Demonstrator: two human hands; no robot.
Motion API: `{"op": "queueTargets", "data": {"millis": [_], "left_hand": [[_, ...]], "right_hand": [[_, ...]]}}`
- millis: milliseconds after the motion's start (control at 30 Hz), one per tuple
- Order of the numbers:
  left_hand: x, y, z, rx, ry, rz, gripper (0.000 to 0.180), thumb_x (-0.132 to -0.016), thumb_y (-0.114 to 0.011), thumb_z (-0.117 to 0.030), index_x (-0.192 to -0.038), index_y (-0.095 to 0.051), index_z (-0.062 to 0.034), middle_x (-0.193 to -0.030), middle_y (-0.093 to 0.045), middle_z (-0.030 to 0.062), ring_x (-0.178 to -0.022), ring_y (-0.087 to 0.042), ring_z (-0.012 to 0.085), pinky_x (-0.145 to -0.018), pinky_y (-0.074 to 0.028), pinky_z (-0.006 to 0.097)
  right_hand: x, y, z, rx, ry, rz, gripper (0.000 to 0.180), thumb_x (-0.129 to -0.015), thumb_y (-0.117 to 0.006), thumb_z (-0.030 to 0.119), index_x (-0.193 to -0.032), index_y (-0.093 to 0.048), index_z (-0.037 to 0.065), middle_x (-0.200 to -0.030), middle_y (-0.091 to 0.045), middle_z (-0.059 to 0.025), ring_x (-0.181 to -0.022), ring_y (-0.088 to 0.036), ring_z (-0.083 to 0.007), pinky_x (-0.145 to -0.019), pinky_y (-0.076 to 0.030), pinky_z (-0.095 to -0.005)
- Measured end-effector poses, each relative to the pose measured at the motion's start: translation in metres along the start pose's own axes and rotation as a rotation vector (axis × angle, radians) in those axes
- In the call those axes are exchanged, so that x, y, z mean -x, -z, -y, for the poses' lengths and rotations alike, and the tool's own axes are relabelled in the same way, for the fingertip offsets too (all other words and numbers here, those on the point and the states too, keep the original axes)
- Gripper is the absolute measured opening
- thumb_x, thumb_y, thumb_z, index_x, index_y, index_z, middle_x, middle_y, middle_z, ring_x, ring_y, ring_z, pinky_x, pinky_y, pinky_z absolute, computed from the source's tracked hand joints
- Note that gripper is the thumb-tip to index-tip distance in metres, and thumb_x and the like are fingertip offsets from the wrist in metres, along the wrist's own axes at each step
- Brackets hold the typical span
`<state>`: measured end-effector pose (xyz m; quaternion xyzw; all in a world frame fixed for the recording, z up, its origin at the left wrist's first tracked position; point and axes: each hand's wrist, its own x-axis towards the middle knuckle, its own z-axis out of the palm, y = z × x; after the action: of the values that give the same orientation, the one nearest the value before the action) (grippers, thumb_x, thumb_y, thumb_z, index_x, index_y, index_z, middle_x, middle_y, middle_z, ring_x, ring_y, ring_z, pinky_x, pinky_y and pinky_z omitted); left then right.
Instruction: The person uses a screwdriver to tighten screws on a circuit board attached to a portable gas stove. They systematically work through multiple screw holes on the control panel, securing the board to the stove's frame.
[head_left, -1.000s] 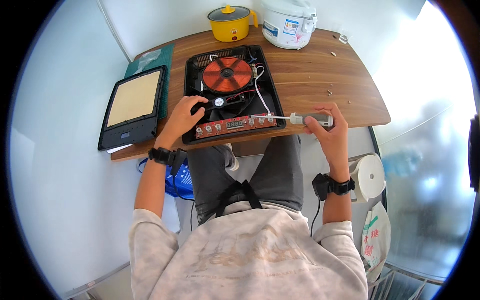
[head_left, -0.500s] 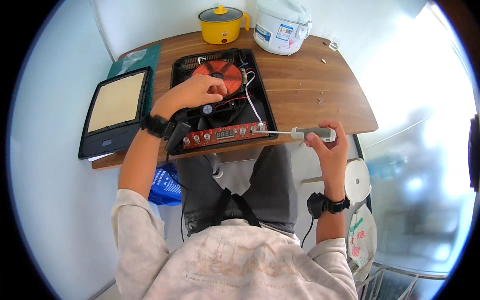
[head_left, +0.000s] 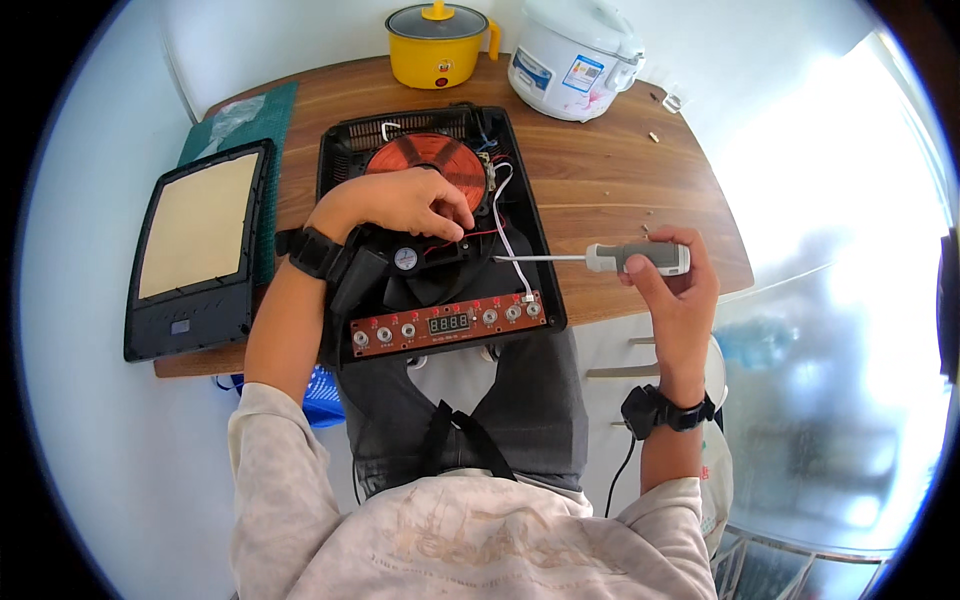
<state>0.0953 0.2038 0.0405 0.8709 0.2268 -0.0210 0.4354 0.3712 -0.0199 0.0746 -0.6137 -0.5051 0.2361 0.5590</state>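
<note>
An opened induction cooker base [head_left: 545,285] sits at the table's near edge, its round reddish coil [head_left: 455,165] exposed. Over the coil's near side is my left hand [head_left: 415,200], fingers curled and pinched beside a thin red wire [head_left: 482,233]; whatever is between the fingertips is hidden. My right hand [head_left: 685,275] grips a screwdriver [head_left: 610,257] by its grey and white handle. The shaft points left over the base, its tip above the black fan area, near the white cable [head_left: 508,225]. A red control board [head_left: 405,343] with a small display lies along the front.
The cooker's black-framed cover [head_left: 195,230] lies at the left, partly over a green mat [head_left: 270,125]. At the back stand a yellow pot [head_left: 432,65] and a white rice cooker [head_left: 560,75]. Small loose pieces [head_left: 653,137] dot the table's right side.
The screwdriver tip has gone from the control board's right end to farther in, over the fan area. My left fingertips have moved beside the red wire. The cooker base sits nearer me.
</note>
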Motion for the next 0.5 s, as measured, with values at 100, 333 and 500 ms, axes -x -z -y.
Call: {"op": "queueTargets", "data": {"millis": [100, 333, 500], "left_hand": [[-0.002, -0.005, 0.007, -0.041, -0.059, -0.03, 0.028, -0.095, -0.074, -0.023, -0.116, -0.076, -0.0042, -0.087, -0.072, 0.0055, -0.079, -0.066, 0.014, -0.072, -0.053, 0.03], [0.0, -0.011, 0.015, -0.051, -0.129, -0.085, 0.023, -0.094, -0.075, -0.02, -0.111, -0.078, -0.005, -0.086, -0.073, 0.0057, -0.078, -0.066, 0.0152, -0.072, -0.052, 0.03], [0.0, -0.008, 0.013, -0.052, -0.112, -0.065, 0.024, -0.093, -0.075, -0.02, -0.11, -0.078, -0.0043, -0.085, -0.073, 0.0062, -0.077, -0.066, 0.0151, -0.07, -0.051, 0.031]], "right_hand": [[-0.012, -0.012, 0.011, 0.084, 0.005, 0.041, 0.035, -0.089, -0.085, 0.013, -0.114, -0.062, 0.002, -0.092, -0.065, 0.0005, -0.079, -0.058, -0.004, -0.066, -0.048, -0.0186], [-0.028, -0.044, 0.011, 0.04, 0.092, 0.103, 0.031, -0.093, -0.082, 0.015, -0.112, -0.06, 0.002, -0.088, -0.068, -0.0023, -0.078, -0.061, -0.0043, -0.069, -0.052, -0.0214], [-0.038, -0.049, 0.006, 0.096, 0.11, 0.146, 0.03, -0.095, -0.079, 0.016, -0.111, -0.058, 0.003, -0.087, -0.07, -0.0034, -0.08, -0.065, -0.0054, -0.071, -0.053, -0.0222]]}}
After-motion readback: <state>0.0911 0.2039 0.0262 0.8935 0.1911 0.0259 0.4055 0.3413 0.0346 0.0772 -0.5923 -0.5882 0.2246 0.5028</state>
